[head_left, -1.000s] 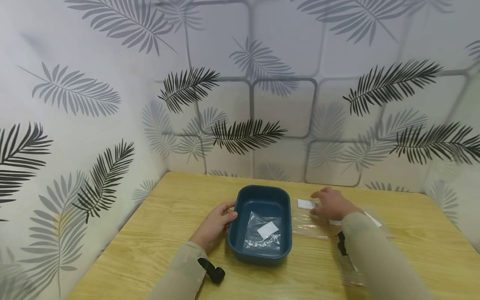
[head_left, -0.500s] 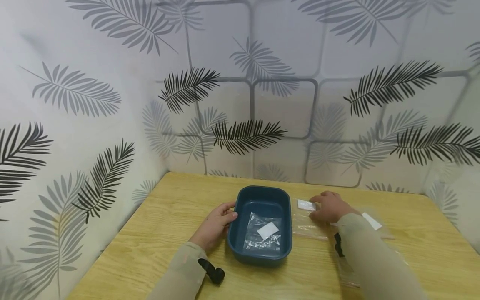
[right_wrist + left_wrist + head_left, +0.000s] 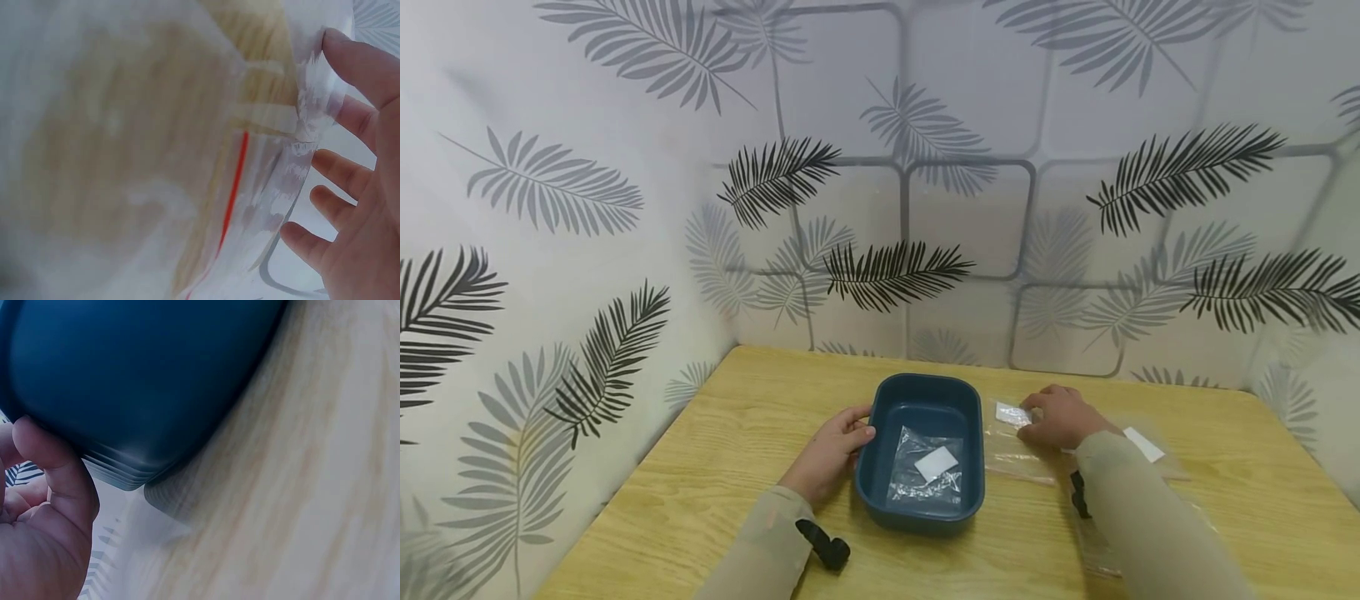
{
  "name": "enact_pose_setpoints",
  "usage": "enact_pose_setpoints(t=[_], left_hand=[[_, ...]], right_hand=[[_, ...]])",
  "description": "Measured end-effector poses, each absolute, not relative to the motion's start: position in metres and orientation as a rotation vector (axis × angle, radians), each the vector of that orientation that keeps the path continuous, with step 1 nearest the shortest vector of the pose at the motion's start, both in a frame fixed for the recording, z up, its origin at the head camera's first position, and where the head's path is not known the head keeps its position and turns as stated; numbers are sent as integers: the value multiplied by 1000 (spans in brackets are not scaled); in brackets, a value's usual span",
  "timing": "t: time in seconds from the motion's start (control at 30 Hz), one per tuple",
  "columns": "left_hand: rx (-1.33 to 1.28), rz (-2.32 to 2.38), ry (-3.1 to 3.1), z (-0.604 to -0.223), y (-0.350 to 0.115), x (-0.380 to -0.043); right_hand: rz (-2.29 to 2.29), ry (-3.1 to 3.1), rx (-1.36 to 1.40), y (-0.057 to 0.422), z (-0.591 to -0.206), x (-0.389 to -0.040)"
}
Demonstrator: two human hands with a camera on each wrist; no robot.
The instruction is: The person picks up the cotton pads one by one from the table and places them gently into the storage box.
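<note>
Nearest: clear bag [image 3: 1099, 546] on wood-grain table [image 3: 760, 392], part hidden by right sleeve [image 3: 1150, 517]. Left hand [image 3: 829, 454] clamped on left wall of blue container [image 3: 917, 525], thumb at rim. Container upright on table, between the hands; bag with white slip [image 3: 936, 463] lies inside on its floor. Right hand [image 3: 1063, 417] right of container, thumb and forefinger apart at edge of white-labelled bag [image 3: 1017, 454]. Right wrist view: red strip [image 3: 235, 190] on plastic, can't tell which bag. Leaf-print wall [image 3: 966, 212] behind.
</note>
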State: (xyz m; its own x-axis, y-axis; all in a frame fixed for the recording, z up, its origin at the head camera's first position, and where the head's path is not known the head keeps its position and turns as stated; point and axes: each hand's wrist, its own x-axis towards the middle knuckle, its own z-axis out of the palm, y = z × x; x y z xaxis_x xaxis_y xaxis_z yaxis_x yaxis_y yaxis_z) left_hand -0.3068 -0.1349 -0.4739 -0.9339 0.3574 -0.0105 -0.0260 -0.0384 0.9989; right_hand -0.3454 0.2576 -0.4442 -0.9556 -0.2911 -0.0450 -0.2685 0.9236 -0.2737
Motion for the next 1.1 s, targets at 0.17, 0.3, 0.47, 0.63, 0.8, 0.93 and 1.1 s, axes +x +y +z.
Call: enact_pose_setpoints(t=[0.17, 0.3, 0.47, 0.63, 0.8, 0.93, 1.1], left_hand=[[353, 2053, 1980, -474, -134, -306], [350, 2058, 1968, -474, -135, -306], [351, 2052, 1980, -475, -136, -307], [358, 2041, 1993, -477, -136, -309], [369, 2025, 2006, -477, -136, -308], [378, 2034, 1996, -477, -135, -308], [360, 2039, 1987, -476, -134, -308]], right_hand=[[-362, 3034, -478, 257, -446, -346], [-324, 3044, -530, 256, -444, -346], [-268, 3051, -611, 252, -442, -346], [-165, 3079, -658, 250, -445, -347], [-72, 3115, -732, 251, -449, -346], [-43, 3140, -805, 251, -448, -344], [29, 3145, -833, 247, -449, -344]])
